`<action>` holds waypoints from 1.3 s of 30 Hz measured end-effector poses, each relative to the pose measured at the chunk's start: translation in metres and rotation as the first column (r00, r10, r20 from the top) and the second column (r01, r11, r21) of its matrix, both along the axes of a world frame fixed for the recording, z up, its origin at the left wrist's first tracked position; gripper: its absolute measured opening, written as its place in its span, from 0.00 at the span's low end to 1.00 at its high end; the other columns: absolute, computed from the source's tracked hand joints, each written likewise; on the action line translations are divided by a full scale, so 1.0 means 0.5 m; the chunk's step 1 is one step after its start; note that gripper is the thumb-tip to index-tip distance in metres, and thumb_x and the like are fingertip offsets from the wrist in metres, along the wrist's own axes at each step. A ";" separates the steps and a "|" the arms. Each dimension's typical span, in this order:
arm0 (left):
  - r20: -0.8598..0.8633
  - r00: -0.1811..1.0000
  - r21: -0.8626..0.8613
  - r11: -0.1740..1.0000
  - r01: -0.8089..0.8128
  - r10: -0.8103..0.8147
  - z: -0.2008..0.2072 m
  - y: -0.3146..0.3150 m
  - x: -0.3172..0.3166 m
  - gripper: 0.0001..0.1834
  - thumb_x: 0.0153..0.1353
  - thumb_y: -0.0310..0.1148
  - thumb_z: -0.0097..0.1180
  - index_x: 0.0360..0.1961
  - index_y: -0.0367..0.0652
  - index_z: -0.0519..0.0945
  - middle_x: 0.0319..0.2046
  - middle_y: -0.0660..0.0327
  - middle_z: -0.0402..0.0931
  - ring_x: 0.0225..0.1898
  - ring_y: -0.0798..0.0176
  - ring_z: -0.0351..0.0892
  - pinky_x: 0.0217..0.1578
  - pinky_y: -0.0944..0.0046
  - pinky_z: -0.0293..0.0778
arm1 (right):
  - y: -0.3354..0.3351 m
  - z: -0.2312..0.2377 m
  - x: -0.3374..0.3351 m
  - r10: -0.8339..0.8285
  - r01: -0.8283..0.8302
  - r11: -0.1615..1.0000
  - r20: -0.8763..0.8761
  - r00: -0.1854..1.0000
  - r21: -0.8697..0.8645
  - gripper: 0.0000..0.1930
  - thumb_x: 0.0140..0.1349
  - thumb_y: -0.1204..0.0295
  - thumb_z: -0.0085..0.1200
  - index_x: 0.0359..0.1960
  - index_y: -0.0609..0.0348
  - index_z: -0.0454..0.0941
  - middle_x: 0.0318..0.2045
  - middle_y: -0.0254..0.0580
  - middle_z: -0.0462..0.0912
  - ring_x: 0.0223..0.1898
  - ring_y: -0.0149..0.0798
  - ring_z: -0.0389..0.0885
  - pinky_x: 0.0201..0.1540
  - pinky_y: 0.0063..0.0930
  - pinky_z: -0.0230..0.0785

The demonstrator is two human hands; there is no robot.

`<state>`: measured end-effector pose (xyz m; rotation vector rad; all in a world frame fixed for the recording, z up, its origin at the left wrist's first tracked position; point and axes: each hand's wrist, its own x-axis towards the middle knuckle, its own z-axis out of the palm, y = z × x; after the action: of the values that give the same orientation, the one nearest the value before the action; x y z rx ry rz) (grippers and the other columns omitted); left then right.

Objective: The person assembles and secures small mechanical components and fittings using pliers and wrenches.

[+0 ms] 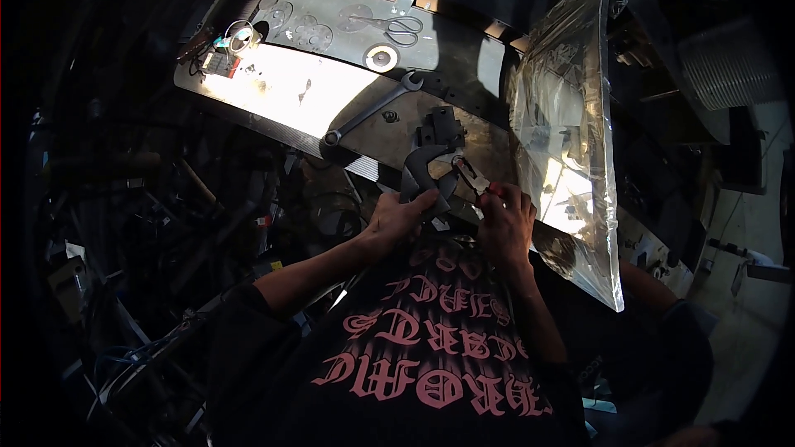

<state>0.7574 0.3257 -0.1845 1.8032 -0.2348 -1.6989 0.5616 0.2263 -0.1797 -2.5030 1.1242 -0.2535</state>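
My left hand point(396, 217) is closed on a dark, C-shaped metal part point(421, 167) near the front edge of the machine bed, thumb over its near end. Just to the right, my right hand point(507, 223) grips a red-handled hand tool point(472, 177); its pale metal end points toward the C-shaped part. Whether the two touch I cannot tell. Beyond them sits a dark metal block point(441, 129) on the bed. To its left lies a large combination wrench point(373, 111), open end away from me.
Scissors point(403, 31) and a pale ring point(382, 58) lie on the grey plate point(339, 12) farther back. A plastic-wrapped panel point(571, 132) stands at the right. A red device point(221, 64) with wires sits at the far left. Another person's arm point(650, 285) shows at the lower right.
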 end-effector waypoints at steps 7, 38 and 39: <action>0.066 0.998 -0.233 0.972 0.035 -0.020 0.001 0.034 -0.009 0.21 0.64 0.48 0.53 0.32 0.37 0.75 0.19 0.63 0.74 0.19 0.71 0.73 0.21 0.70 0.68 | -0.003 -0.008 -0.006 -0.036 0.037 0.999 -0.015 0.999 0.005 0.09 0.51 0.73 0.56 0.36 0.50 0.77 0.49 0.38 0.71 0.52 0.49 0.67 0.54 0.44 0.58; 0.103 0.993 -0.091 0.994 0.058 -0.048 0.011 0.029 -0.015 0.19 0.60 0.46 0.59 0.30 0.37 0.76 0.17 0.65 0.72 0.17 0.73 0.70 0.18 0.70 0.66 | 0.012 -0.008 0.008 0.000 -0.002 0.992 -0.016 1.000 -0.129 0.09 0.50 0.78 0.53 0.30 0.46 0.77 0.46 0.32 0.72 0.52 0.46 0.68 0.54 0.42 0.57; 0.125 0.991 -0.118 0.991 0.070 -0.055 0.013 0.031 -0.016 0.19 0.61 0.45 0.59 0.31 0.37 0.76 0.18 0.65 0.72 0.17 0.73 0.70 0.19 0.70 0.66 | 0.012 -0.007 0.008 0.006 -0.008 0.993 -0.012 1.000 -0.120 0.08 0.50 0.78 0.53 0.30 0.46 0.77 0.46 0.33 0.72 0.52 0.46 0.68 0.54 0.42 0.57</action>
<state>0.7492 0.3411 -0.1781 1.8270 -0.4417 -1.5826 0.5654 0.2325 -0.1834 -2.6160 1.1358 -0.3142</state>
